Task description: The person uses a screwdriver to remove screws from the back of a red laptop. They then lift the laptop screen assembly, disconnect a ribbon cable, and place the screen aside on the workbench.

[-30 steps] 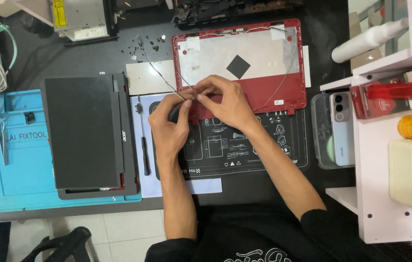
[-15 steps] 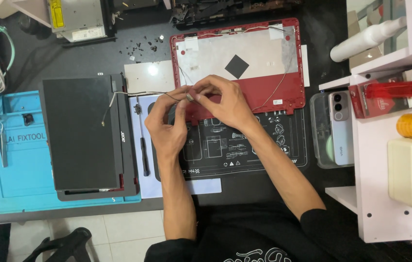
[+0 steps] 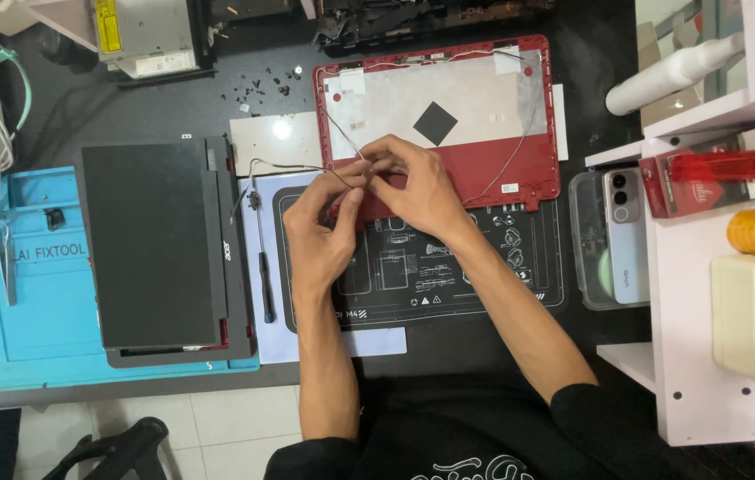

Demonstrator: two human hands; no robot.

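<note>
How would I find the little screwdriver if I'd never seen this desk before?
Find the big black laptop screen panel lying on the blue mat. Just right of it, beside the left hand, lies the screwdriver. It is the only thin black stick there, pointing straight away from the person.

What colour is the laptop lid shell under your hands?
Red laptop lid shell, with a silver inner panel and a black square patch; seen in the head view.

Screwdriver between laptop and mat
</note>
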